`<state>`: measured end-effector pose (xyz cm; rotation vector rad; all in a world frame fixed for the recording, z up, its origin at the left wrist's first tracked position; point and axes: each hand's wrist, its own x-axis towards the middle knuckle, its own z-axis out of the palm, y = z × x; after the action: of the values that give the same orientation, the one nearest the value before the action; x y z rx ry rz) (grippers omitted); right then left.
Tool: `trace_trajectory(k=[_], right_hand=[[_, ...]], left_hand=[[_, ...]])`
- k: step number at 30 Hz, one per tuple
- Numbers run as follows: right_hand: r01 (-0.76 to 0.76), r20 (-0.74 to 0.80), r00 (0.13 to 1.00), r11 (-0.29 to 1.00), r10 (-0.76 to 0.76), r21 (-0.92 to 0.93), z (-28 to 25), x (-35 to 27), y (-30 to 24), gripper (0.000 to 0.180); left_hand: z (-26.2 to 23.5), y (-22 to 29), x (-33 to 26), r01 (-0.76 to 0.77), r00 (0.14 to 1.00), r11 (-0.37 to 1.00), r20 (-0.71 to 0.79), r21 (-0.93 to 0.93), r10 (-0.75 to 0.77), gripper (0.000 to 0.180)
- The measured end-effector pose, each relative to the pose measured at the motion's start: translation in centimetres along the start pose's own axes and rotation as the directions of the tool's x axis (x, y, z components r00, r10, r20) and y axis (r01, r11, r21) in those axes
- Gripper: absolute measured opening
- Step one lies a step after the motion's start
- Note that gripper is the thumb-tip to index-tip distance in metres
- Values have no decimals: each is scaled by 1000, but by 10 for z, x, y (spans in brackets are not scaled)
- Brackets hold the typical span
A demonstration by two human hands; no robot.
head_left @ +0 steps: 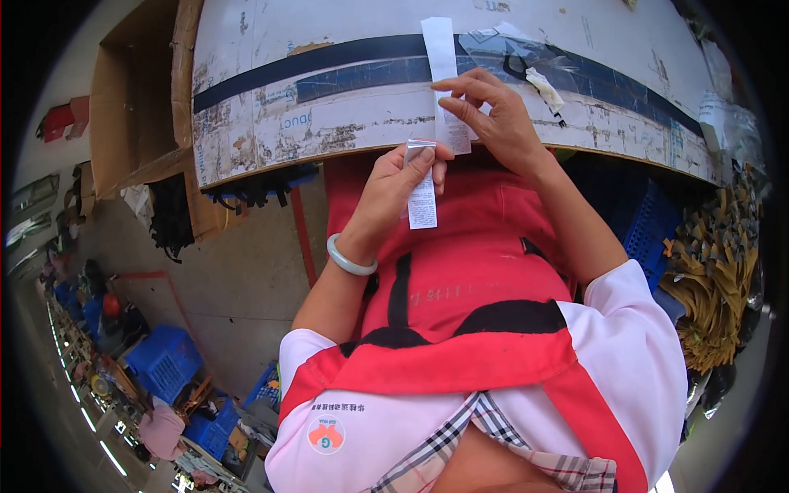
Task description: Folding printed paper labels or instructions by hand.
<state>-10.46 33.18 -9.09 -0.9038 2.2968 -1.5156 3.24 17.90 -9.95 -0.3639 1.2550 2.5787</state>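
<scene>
The left hand's [403,177] grip pinches a narrow, white, printed, paper-like slip [423,209] at seven o'clock from the right hand [493,115], its grip slightly parted over a long white paper-like strip [442,53]; steady pinching should prevent creasing.

The small printed strip [423,209] looks smooth, paper or thin fabric, and shiny at its upper end; the long white strip [441,62] looks smooth and paper-like. The tabletop [370,119] has a pale coating, scuffed rough and peeling, crossed by a smooth dark band [345,53]. The box [123,107] is matt brown cardboard, the apron [468,255] matt red cloth, the bangle [352,260] polished, the crate [163,361] blue plastic.
</scene>
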Motion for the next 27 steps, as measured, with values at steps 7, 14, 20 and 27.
trace_trajectory(k=[7,14,20,27], right_hand=[[173,-125,968,938,-219,-299,4,11,36,17],[83,17,996,985,-86,149,-4,-19,-22,17],[-89,148,987,975,59,203,-10,-23,-23,17],[-194,236,962,954,139,229,-9,-26,-31,10]], left_hand=[[-5,1,7,-26,1000,993,-19,-115,24,20],[4,14,12,-502,681,447,20,740,732,23],[4,13,3,-525,731,522,43,672,681,17],[3,8,-2,-455,808,685,-58,570,586,12]])
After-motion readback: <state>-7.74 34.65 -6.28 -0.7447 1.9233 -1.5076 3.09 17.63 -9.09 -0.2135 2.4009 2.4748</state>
